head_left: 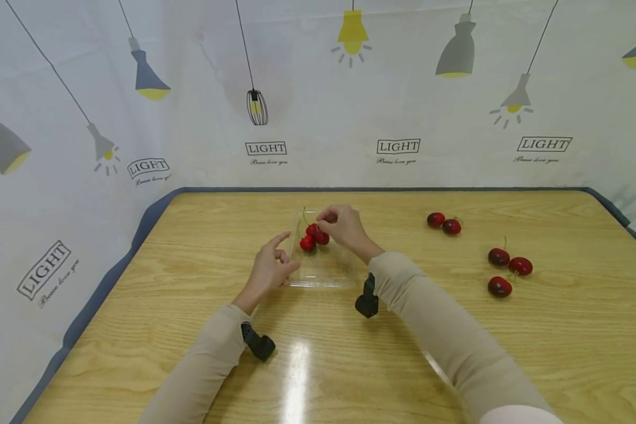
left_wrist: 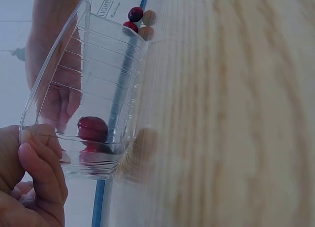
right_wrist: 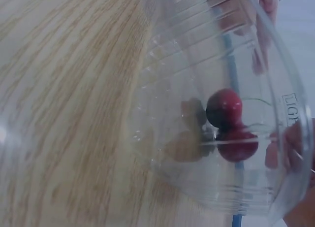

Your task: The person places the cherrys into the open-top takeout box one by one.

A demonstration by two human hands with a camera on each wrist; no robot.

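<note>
Along the far side of your wooden table, a dark edge runs well behind the clear plastic container. You have broad stretches of wood before the container and to its left; on its right, wood reaches to a pair of cherries and, nearer you, a loose trio. Your left hand pinches the container's left rim between curled fingers and thumb. Over the container, your right hand brings thumb and forefinger together; you cannot tell whether a stem lies between them. Three clustered cherries sit inside, just below those fingertips.
</note>
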